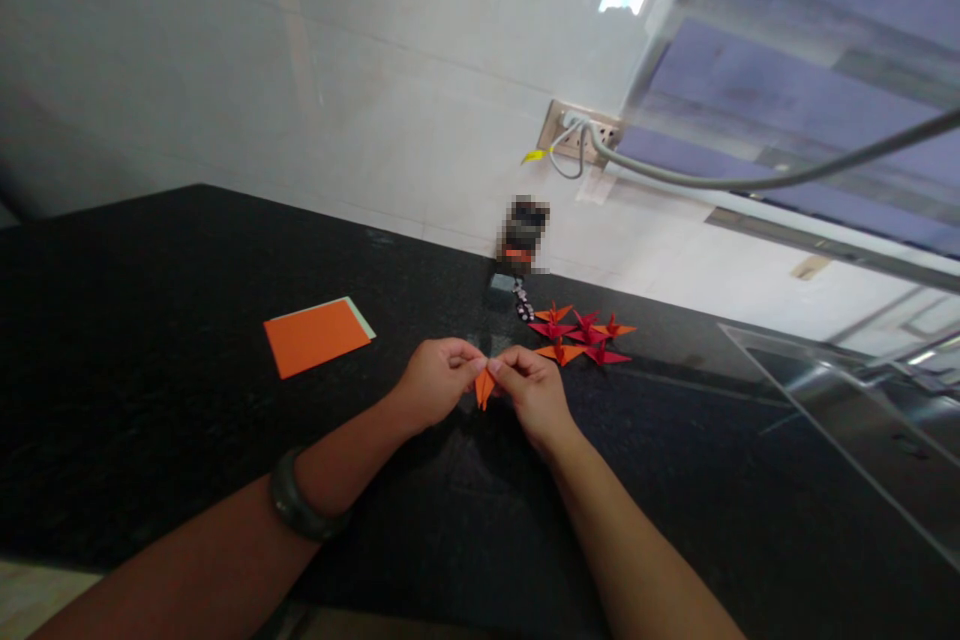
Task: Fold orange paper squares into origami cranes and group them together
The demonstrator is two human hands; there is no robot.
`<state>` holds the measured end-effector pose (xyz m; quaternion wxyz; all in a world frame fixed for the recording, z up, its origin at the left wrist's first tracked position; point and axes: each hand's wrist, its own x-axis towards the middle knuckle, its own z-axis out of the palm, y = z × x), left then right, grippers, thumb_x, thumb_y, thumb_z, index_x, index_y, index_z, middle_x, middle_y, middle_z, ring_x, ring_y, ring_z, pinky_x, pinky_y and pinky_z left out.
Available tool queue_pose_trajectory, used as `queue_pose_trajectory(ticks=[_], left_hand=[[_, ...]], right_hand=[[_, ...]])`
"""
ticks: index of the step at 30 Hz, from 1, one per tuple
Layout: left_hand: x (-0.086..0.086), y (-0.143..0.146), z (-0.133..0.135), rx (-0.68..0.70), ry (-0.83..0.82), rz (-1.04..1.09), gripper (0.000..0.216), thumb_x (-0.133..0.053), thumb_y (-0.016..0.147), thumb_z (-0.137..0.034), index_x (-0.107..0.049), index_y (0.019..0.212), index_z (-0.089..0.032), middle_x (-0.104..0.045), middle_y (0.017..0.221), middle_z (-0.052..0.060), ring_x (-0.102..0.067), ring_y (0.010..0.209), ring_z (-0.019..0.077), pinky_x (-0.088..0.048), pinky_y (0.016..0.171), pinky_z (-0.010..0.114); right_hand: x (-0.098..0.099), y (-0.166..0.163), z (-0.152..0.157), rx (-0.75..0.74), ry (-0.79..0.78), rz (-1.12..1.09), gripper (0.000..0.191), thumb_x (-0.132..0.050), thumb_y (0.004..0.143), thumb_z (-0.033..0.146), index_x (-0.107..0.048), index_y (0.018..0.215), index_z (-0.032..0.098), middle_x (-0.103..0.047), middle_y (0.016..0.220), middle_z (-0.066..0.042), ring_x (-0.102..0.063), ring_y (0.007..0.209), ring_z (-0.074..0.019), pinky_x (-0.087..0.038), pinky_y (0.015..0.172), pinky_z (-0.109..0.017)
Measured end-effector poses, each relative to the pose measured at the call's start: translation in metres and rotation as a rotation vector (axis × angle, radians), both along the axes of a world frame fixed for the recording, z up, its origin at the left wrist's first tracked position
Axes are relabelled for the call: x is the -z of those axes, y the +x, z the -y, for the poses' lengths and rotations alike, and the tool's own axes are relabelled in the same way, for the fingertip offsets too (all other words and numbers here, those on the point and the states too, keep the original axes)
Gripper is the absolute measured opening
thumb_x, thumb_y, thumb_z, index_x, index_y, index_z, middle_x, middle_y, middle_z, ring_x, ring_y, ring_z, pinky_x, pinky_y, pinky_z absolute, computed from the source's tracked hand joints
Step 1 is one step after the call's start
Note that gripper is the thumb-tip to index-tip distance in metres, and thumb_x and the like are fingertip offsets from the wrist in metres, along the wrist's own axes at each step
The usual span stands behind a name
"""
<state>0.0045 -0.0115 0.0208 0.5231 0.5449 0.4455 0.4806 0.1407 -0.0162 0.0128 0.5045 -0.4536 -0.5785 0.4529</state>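
Note:
Both hands meet over the black countertop [150, 320] and pinch one small folded orange paper piece [484, 388]. My left hand [436, 382] grips its left side with fingertips pressed together. My right hand [532, 390] grips its right side the same way. The paper's pointed tip hangs down between the two hands. A dark bangle [300, 510] sits on my left wrist.
A stack of orange paper sheets [315, 336] lies flat to the left. Several finished red and orange paper cranes [581, 335] are grouped just beyond my right hand. A small dark object [502, 285] stands near the wall. A wall socket with cables [577, 132] is above.

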Motion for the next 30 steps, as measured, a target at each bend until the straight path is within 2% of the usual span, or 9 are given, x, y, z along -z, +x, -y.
queue_pose_trajectory(ticks=[4, 10, 18, 21, 25, 27, 30], left_hand=[[0.0008, 0.0000, -0.0005, 0.013, -0.015, 0.024, 0.010, -0.061, 0.064, -0.023, -0.058, 0.063, -0.013, -0.060, 0.054, 0.000, -0.053, 0.047, 0.0100, -0.041, 0.047, 0.021], [-0.0004, 0.0014, -0.0001, 0.101, -0.130, 0.028, 0.013, -0.061, 0.066, -0.023, -0.055, 0.071, -0.012, -0.059, 0.053, -0.001, -0.052, 0.046, 0.0079, -0.040, 0.046, 0.019], [0.0036, 0.0008, -0.0016, 0.049, -0.027, 0.002, 0.010, -0.059, 0.066, -0.021, -0.053, 0.066, -0.013, -0.056, 0.052, -0.003, -0.049, 0.046, 0.0074, -0.038, 0.046, 0.019], [0.0036, 0.0014, -0.0013, 0.041, -0.054, 0.035, 0.013, -0.060, 0.066, -0.023, -0.053, 0.072, -0.013, -0.057, 0.056, -0.002, -0.051, 0.049, 0.0080, -0.039, 0.048, 0.020], [0.0023, 0.0026, 0.0003, 0.102, -0.146, 0.030, 0.018, -0.059, 0.069, -0.029, -0.055, 0.075, -0.012, -0.059, 0.061, 0.000, -0.054, 0.053, 0.0087, -0.042, 0.051, 0.020], [0.0022, 0.0028, 0.0007, 0.131, -0.177, 0.032, 0.019, -0.056, 0.071, -0.032, -0.055, 0.074, -0.013, -0.058, 0.061, 0.000, -0.055, 0.054, 0.0092, -0.042, 0.051, 0.020], [0.0025, 0.0026, 0.0006, 0.179, -0.199, 0.082, 0.022, -0.049, 0.076, -0.035, -0.054, 0.078, -0.014, -0.058, 0.062, 0.000, -0.056, 0.056, 0.0098, -0.042, 0.050, 0.020]], right_hand=[[0.0009, -0.0009, -0.0007, 0.016, -0.009, -0.024, 0.018, -0.061, 0.069, 0.029, -0.057, 0.059, 0.015, -0.052, 0.048, 0.004, -0.045, 0.045, -0.0082, -0.034, 0.047, -0.021], [0.0025, 0.0002, -0.0029, 0.093, -0.017, -0.017, 0.019, -0.063, 0.067, 0.031, -0.059, 0.060, 0.014, -0.051, 0.048, 0.004, -0.043, 0.044, -0.0069, -0.033, 0.045, -0.020], [0.0020, -0.0027, 0.0009, -0.052, -0.061, -0.022, 0.021, -0.062, 0.069, 0.035, -0.056, 0.065, 0.015, -0.053, 0.053, 0.003, -0.045, 0.046, -0.0076, -0.035, 0.045, -0.020], [0.0035, -0.0023, 0.0002, 0.000, -0.016, -0.007, 0.022, -0.062, 0.070, 0.034, -0.054, 0.061, 0.015, -0.050, 0.048, 0.004, -0.042, 0.044, -0.0070, -0.032, 0.044, -0.020], [0.0020, -0.0014, -0.0008, 0.091, 0.005, -0.010, 0.023, -0.064, 0.068, 0.033, -0.054, 0.057, 0.015, -0.049, 0.045, 0.005, -0.040, 0.042, -0.0063, -0.029, 0.043, -0.020], [0.0002, -0.0019, 0.0000, 0.072, -0.005, -0.037, 0.023, -0.065, 0.067, 0.033, -0.055, 0.058, 0.014, -0.051, 0.047, 0.004, -0.042, 0.043, -0.0067, -0.031, 0.044, -0.020], [-0.0009, -0.0035, 0.0017, -0.038, -0.055, -0.144, 0.022, -0.062, 0.070, 0.035, -0.056, 0.064, 0.016, -0.055, 0.050, 0.003, -0.048, 0.046, -0.0084, -0.036, 0.047, -0.021]])
